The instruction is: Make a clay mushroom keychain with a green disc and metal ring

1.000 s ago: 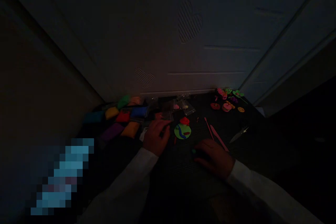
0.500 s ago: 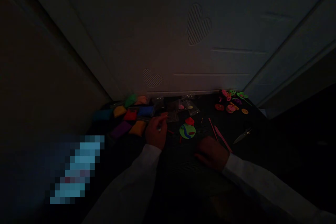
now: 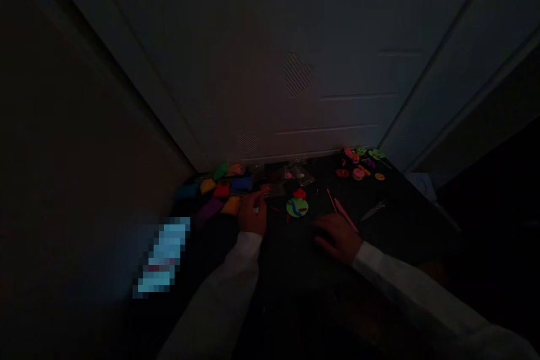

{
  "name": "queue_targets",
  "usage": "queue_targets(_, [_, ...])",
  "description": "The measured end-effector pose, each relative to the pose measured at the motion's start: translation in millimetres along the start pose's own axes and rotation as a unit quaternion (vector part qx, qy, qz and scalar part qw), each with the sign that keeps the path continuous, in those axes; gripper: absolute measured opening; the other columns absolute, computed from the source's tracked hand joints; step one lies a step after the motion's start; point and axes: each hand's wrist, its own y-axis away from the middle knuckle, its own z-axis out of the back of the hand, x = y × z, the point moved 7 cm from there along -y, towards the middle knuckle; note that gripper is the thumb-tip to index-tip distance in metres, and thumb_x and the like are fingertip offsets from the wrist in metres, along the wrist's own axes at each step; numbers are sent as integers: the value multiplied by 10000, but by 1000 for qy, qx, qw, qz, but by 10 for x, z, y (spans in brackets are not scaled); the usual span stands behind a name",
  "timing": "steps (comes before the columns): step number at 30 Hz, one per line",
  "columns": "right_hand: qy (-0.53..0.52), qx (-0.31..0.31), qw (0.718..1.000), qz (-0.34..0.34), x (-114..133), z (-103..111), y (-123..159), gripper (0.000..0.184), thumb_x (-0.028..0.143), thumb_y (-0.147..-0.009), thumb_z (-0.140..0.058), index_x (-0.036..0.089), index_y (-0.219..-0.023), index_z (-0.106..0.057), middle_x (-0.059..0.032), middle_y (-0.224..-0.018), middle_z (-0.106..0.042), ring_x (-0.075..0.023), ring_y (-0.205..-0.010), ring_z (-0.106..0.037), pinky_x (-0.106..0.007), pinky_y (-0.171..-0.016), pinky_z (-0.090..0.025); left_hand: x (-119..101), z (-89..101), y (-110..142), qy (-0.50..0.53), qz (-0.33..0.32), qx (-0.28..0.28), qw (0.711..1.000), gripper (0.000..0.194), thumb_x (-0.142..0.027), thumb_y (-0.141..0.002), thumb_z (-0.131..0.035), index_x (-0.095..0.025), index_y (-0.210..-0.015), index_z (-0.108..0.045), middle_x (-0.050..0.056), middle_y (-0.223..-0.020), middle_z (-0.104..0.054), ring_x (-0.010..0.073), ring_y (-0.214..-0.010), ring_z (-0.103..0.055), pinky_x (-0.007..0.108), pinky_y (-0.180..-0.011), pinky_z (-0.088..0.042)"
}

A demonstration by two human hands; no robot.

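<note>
In dim light, my left hand (image 3: 253, 215) is closed with bent fingers beside the clay packets. A small pale spot shows at the fingers, but I cannot make out what it is. My right hand (image 3: 338, 238) lies low over the dark table, its fingers stretched and the thumb apart, nothing visible in it. Between the hands is a flat green clay disc (image 3: 292, 207) with a blue wavy strip and a red piece on it. A red clay shape (image 3: 299, 194) touches its far edge. Pink modelling tools (image 3: 346, 216) lie just beyond my right hand.
Coloured clay packets, among them a blue one (image 3: 242, 183) and an orange one (image 3: 232, 206), lie at the left. Clear bags (image 3: 302, 176) sit at the back. Scissors (image 3: 373, 210) and small clay figures (image 3: 358, 172) are at the right. A bright blurred panel (image 3: 166, 256) glows at left.
The camera view has shifted, so the table's things appear slightly displaced. My right hand's fingers have loosened and stretched out. My left hand stays closed by the packets.
</note>
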Motion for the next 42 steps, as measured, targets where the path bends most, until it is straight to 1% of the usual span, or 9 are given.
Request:
queue_targets(4, [35,-27,999,-16,64,132,-143,315,318,-862,-488,169,-1139,-504,-84,-1174,-516,-201,-1021,-528,-429,-855,-448,90,235,141,-35,37,-22,998,291,-314,-853,-497,-133,-1079,-523,81,-1054,-557,174,-896,-565,369,-765,-496])
queue_targets(8, [22,35,997,67,358,-91,-304,372,344,-853,-498,173,-1183,-479,-93,-1250,-467,-234,-1104,-480,-479,-911,-397,251,347,268,-72,79,-23,994,297,-315,-852,-498,-139,-1090,-521,86,-1089,-546,187,-941,-554,392,-801,-484])
queue_targets(12, [9,84,989,123,444,-305,-317,426,372,-849,-495,190,-1230,-446,-98,-1333,-394,-267,-1195,-398,-529,-976,-309,343,338,313,-90,99,-17,991,308,-313,-852,-498,-136,-1104,-512,88,-1095,-542,191,-945,-554,395,-801,-484])
queue_targets(19, [16,131,973,189,535,-427,-259,554,475,-842,-448,209,-1321,-365,-102,-1409,-338,-256,-1295,-293,-523,-1058,-150,272,364,320,-72,73,-27,994,295,-316,-853,-496,-137,-1085,-521,84,-1072,-551,180,-918,-560,381,-785,-490])
queue_targets(26, [32,128,975,177,398,-530,-370,612,457,-846,-428,182,-1371,-276,-152,-1418,-297,-322,-1273,-324,-616,-982,-178,126,444,338,-63,53,-18,996,265,-311,-857,-490,-131,-1046,-536,72,-1015,-568,160,-861,-570,352,-747,-499])
queue_targets(30, [31,138,966,215,481,-627,-314,642,447,-828,-454,222,-1387,-231,-105,-1424,-301,-314,-1244,-368,-594,-974,-202,-43,453,397,-71,34,20,997,218,-296,-867,-471,-140,-995,-556,64,-982,-579,153,-863,-566,348,-765,-492])
queue_targets(36, [142,100,957,231,431,-753,-360,623,516,-825,-382,233,-1373,-294,-58,-1431,-293,-299,-1256,-333,-555,-1008,-114,-106,519,527,-108,90,58,988,291,-374,-866,-442,-233,-1108,-523,93,-1115,-546,184,-943,-542,383,-784,-502])
queue_targets(40, [128,43,952,273,300,-723,-230,611,534,-774,-422,242,-1311,-418,-68,-1366,-415,-305,-1236,-357,-542,-1049,-79,-107,584,551,-125,132,47,982,373,-319,-877,-414,-385,-1243,-391,66,-1090,-566,212,-1017,-539,431,-823,-516])
queue_targets(42, [120,54,952,277,314,-774,-162,574,505,-769,-437,262,-1288,-445,-67,-1342,-447,-300,-1249,-340,-552,-1054,-58,-103,600,554,-131,150,47,979,444,-291,-875,-400,-451,-1279,-311,47,-1067,-577,225,-1047,-536,468,-831,-527])
